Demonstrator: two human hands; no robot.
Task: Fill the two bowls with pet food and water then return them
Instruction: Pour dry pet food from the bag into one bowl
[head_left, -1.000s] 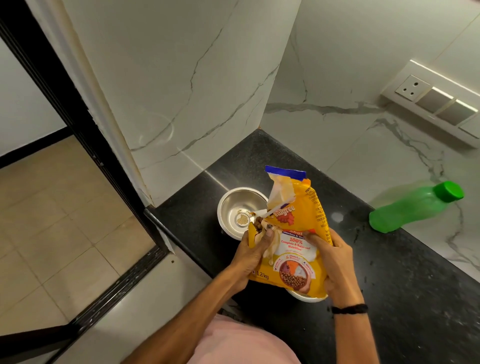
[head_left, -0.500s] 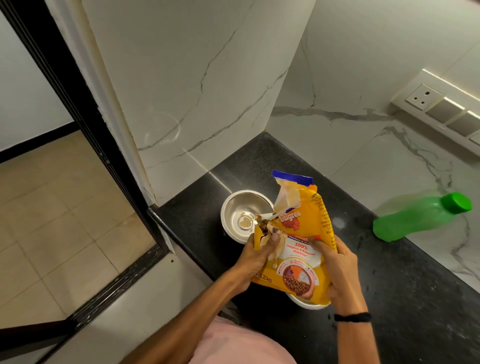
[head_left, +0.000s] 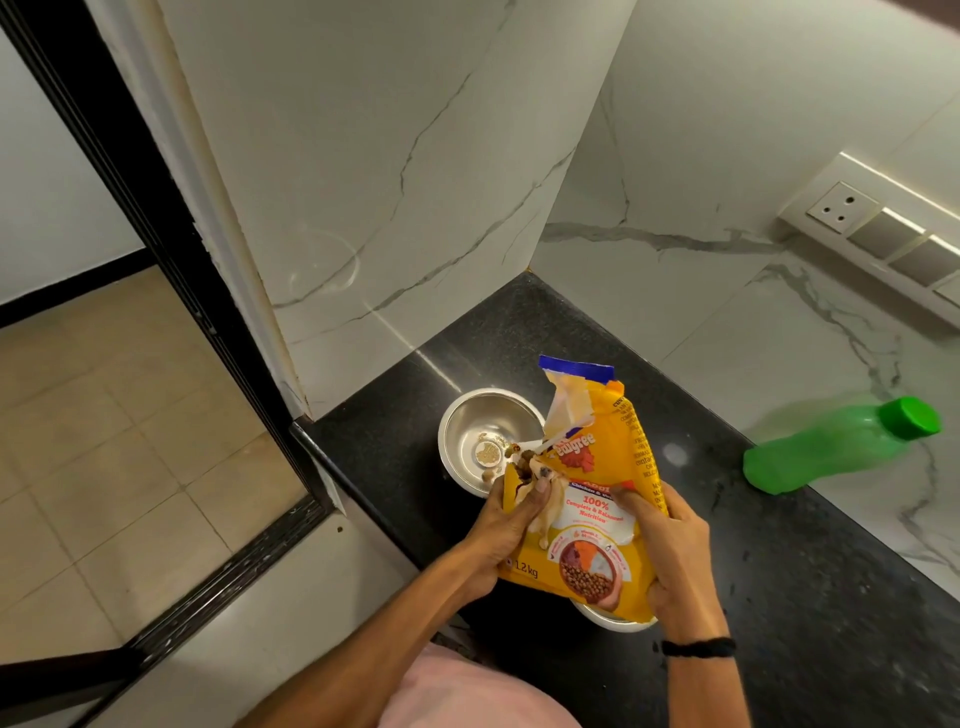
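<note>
A yellow pet food bag (head_left: 592, 499) is tilted to the left over a steel bowl (head_left: 483, 415) on the black counter. Brown kibble spills from the bag's torn corner into that bowl, which holds a few pieces. My left hand (head_left: 504, 540) grips the bag's left edge by the opening. My right hand (head_left: 670, 556) holds its right side and bottom. A second bowl (head_left: 618, 621) is mostly hidden under the bag; only its white rim shows. A green water bottle (head_left: 836, 447) with a green cap lies on its side at the right.
The black counter (head_left: 779, 597) ends at a marble wall on the left and behind. A socket and switch panel (head_left: 883, 239) sits on the right wall. A dark door frame (head_left: 171, 291) and tiled floor lie to the left.
The bag has tipped further toward the steel bowl and kibble now falls from its corner into the bowl. Both hands keep their hold.
</note>
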